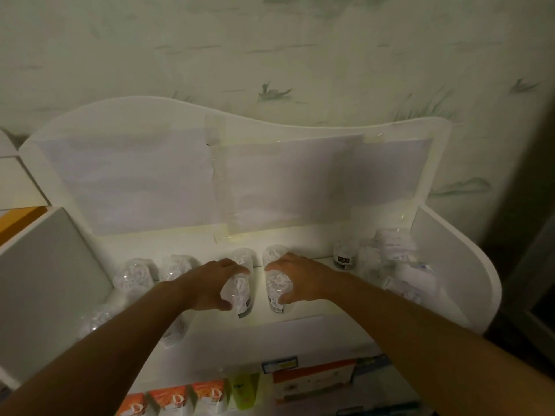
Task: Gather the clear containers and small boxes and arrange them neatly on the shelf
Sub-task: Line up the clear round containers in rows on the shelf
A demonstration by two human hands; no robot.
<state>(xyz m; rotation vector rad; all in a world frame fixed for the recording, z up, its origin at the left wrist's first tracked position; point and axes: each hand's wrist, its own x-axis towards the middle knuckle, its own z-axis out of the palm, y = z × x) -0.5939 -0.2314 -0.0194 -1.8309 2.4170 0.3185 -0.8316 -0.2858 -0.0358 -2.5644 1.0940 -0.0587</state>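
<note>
On the white top shelf stand several clear containers filled with white material. My left hand grips one clear container from above, near the shelf's middle. Beside it, my right hand grips a second clear container. Two more containers stand just behind these. Others line up to the left, and a loose cluster sits at the right end. Small orange boxes stand on the lower shelf.
The shelf has a tall white back panel with taped paper and curved side walls. A green box and an orange-and-white box sit on the lower shelf. Patterned wall behind; a grey panel at left.
</note>
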